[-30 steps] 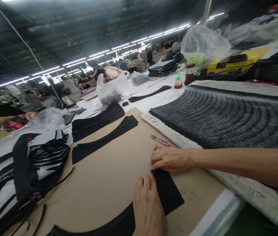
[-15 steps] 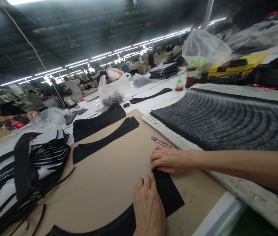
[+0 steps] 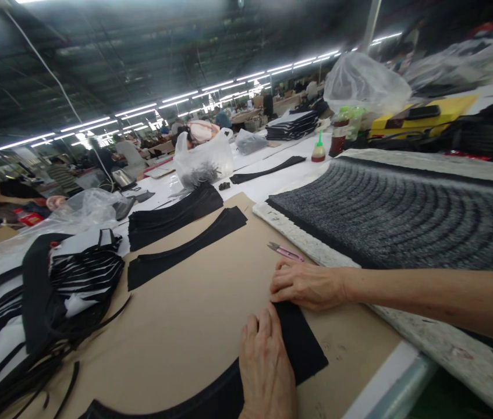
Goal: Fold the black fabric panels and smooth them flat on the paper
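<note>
A curved black fabric piece [image 3: 302,346] lies on a brown cardboard sheet [image 3: 194,314] near the table's front edge. My left hand [image 3: 266,369] lies flat on this piece, fingers stretched forward and close together. My right hand [image 3: 305,285] rests at the piece's far end, fingers curled down onto its edge; whether it pinches the cloth I cannot make out. A small pink thread snipper [image 3: 284,251] lies on the cardboard just beyond my right hand.
Two more curved black pieces [image 3: 185,247] and a stack of them [image 3: 171,215] lie farther back. A grey ribbed mat [image 3: 403,212] is at right, striped fabric and black strips [image 3: 71,285] at left, plastic bags [image 3: 202,160] and bottles [image 3: 337,131] behind. Other people work at the far left.
My hands stay on the black piece with only slight shifts; the view has moved a little.
</note>
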The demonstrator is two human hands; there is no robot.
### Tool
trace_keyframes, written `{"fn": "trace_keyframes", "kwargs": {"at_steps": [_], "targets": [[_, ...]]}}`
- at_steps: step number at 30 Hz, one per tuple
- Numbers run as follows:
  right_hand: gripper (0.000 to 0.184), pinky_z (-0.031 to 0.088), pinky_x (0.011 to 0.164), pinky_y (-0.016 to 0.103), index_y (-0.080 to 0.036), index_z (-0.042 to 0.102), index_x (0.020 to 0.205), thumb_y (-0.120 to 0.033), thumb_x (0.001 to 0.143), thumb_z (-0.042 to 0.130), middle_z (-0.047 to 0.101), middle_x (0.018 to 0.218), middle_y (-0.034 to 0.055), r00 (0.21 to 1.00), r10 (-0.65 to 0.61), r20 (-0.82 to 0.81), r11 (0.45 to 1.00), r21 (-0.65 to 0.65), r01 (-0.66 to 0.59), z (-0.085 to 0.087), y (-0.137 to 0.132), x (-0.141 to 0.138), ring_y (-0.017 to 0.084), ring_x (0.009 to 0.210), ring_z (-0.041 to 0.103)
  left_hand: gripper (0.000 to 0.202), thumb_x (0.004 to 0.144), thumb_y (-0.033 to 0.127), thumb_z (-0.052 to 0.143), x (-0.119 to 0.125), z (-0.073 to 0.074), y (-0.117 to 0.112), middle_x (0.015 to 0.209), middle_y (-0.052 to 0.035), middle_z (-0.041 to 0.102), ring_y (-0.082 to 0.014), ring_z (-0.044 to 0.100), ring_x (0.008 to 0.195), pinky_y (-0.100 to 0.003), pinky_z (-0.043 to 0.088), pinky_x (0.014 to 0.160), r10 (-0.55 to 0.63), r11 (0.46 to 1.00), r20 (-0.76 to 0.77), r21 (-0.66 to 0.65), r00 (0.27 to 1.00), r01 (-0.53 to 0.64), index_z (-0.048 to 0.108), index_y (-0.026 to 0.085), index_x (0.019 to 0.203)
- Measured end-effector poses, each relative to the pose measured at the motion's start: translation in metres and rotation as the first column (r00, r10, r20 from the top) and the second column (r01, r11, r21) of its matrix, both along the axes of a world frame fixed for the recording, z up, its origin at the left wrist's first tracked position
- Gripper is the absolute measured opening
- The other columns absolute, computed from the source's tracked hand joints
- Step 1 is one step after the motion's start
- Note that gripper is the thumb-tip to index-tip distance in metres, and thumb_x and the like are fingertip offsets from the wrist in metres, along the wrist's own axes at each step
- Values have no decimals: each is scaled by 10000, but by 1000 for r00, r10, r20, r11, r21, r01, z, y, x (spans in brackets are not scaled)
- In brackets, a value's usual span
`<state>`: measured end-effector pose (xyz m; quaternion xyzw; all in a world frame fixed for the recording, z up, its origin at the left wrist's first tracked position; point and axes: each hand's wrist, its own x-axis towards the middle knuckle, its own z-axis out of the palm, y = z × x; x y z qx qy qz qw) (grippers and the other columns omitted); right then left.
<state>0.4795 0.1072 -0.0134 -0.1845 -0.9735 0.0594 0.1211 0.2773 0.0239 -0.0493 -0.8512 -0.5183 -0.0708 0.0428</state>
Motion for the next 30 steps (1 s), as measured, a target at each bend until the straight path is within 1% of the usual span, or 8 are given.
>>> {"fn": "trace_keyframes", "kwargs": {"at_steps": [5,11,16,21,24,27,28,30], "targets": [[345,320,963,381,-181,620,1167,-96,900,419,655,1053,82,998,-59,16,998,-22,59,-1,-2,3,184,979,579,580,768,-35,489,0,-4,0,1073,-89,627,-241,521,890,-395,466,829,-30,997,-12,66,999,31,500,83,1335],[376,343,945,377,-165,562,1257,-116,940,365,652,998,96,981,-192,-29,979,-78,189,2,-5,3,185,949,586,598,741,-45,492,2,-5,-1,1049,-88,637,-230,520,868,-391,476,795,-28,993,4,111,1000,27,506,77,1326],[467,291,1013,448,-197,554,1267,-55,846,412,625,1115,95,984,-176,-17,982,-73,174,2,-17,4,208,1034,561,577,738,-19,532,3,-6,-2,1031,-85,639,-234,525,861,-394,483,781,-29,988,11,149,1000,27,528,80,1306],[532,231,1055,515,-222,517,1310,-37,825,402,593,1208,95,976,-215,40,973,-76,218,-1,-27,3,227,1120,529,549,746,-2,546,2,-5,-2,991,-73,641,-223,529,830,-376,488,755,-29,986,26,166,999,25,544,80,1288],[566,190,1083,527,-220,513,1316,-17,800,398,590,1225,94,957,-289,17,957,-25,289,-6,-28,6,231,1177,505,540,759,-1,532,3,-4,-3,1021,-82,638,-228,538,878,-370,487,780,-29,987,44,156,999,21,536,77,1293],[574,245,1060,505,-170,511,1313,3,780,387,577,1247,122,907,-420,-37,906,37,422,-10,-28,10,245,1220,476,565,766,-22,493,4,-4,-3,1060,-95,632,-232,544,909,-376,486,800,-20,991,50,131,999,14,509,82,1321],[582,269,1046,493,-163,504,1320,6,776,387,568,1258,129,897,-439,-52,896,46,442,-10,-30,9,247,1223,471,577,764,-32,478,4,-5,-3,1072,-100,630,-234,546,911,-380,486,803,-20,992,48,126,999,13,501,83,1329],[599,279,1041,489,-181,486,1346,0,784,391,557,1274,125,908,-415,-65,907,52,418,-9,-34,6,241,1214,471,595,758,-49,455,3,-6,-4,1084,-108,629,-239,551,910,-387,486,804,-20,993,50,121,999,14,492,83,1337]]}}
